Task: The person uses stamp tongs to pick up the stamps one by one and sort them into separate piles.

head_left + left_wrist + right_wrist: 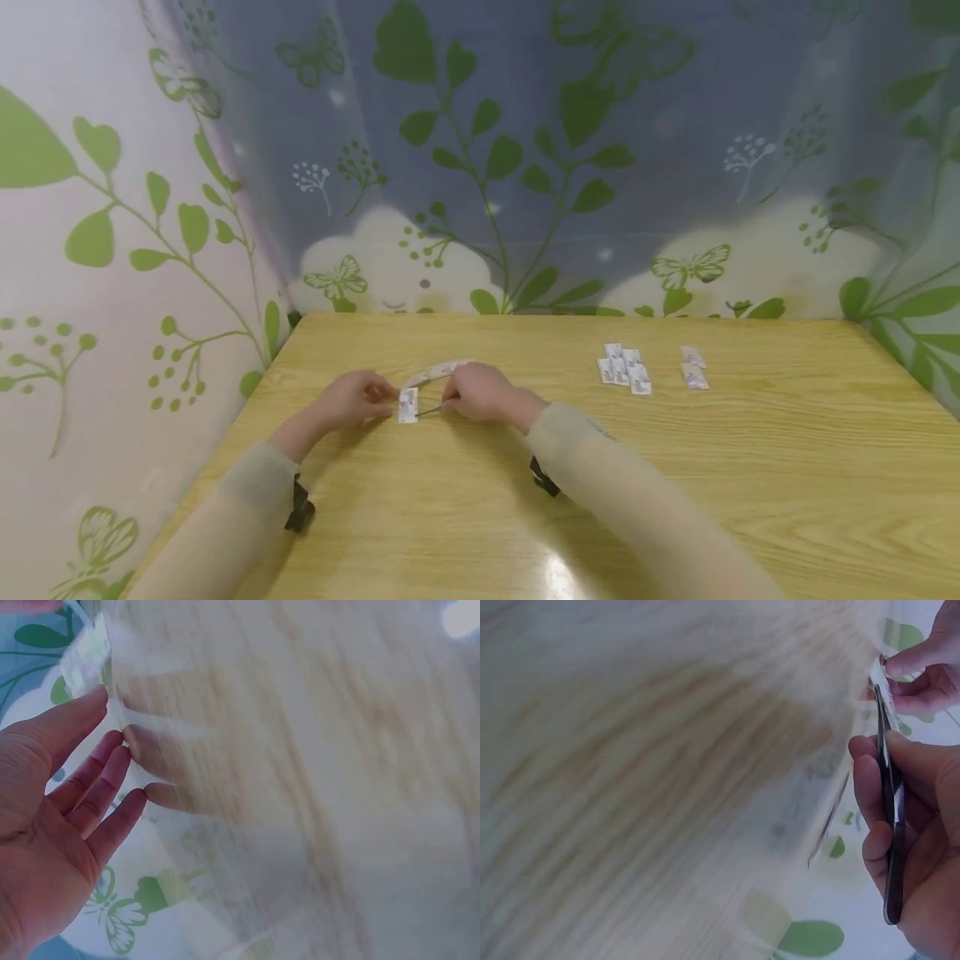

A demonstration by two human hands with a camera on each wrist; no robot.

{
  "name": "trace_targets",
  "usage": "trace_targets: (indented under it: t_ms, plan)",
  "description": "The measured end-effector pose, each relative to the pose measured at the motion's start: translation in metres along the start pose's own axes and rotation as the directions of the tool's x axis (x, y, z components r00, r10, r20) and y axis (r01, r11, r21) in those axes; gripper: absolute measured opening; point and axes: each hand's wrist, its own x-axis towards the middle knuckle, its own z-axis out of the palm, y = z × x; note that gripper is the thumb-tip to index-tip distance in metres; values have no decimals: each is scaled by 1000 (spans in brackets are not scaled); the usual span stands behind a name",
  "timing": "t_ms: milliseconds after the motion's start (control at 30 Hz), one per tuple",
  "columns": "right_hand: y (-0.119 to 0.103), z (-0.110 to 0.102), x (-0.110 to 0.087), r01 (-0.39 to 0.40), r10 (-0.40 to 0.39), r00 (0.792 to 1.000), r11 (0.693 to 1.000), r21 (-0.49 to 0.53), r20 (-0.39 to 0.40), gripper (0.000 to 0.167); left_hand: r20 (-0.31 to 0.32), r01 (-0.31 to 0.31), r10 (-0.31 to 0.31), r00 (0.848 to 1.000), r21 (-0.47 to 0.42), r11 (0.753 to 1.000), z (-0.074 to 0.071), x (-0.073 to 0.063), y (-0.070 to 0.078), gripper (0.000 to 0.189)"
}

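My right hand grips slim dark metal tweezers.
Their tips are at one small white rectangular packet; my left hand, with loose fingers, is just beside it.

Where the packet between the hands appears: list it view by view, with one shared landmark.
Head: packet a little left of centre, below mid-height, between left hand and right hand.
Left wrist: packet blurred, near the top left corner, above the left hand.
Right wrist: packet nearly edge-on, upper right, at the tips of the tweezers.
Shared landmark: left hand, close to the packet in every view.
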Motion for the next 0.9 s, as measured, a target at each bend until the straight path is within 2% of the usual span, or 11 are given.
trace_targets:
  t_ms: [200,367,600,733,900]
  plan:
    - [18,-11,-22,43,-43,999,999,28,12,19,16,20,-20,1000,5,1000,-2,-1,1,22]
    - [36,-26,-50,65,-64,998,997,48,-19,18,-32,-62,63,997,46,997,2,-2,15,23]
    - [63,-36,-92,149,-146,988,986,72,-44,16,-61,-188,190,980,37,981,11,2,53,22]
    - [74,-37,-118,163,-160,986,979,120,-35,15,-37,-269,269,962,3,963,21,8,78,22]
    - [84,-35,-144,162,-162,987,976,148,-10,16,16,-337,337,941,-23,941,39,15,104,20]
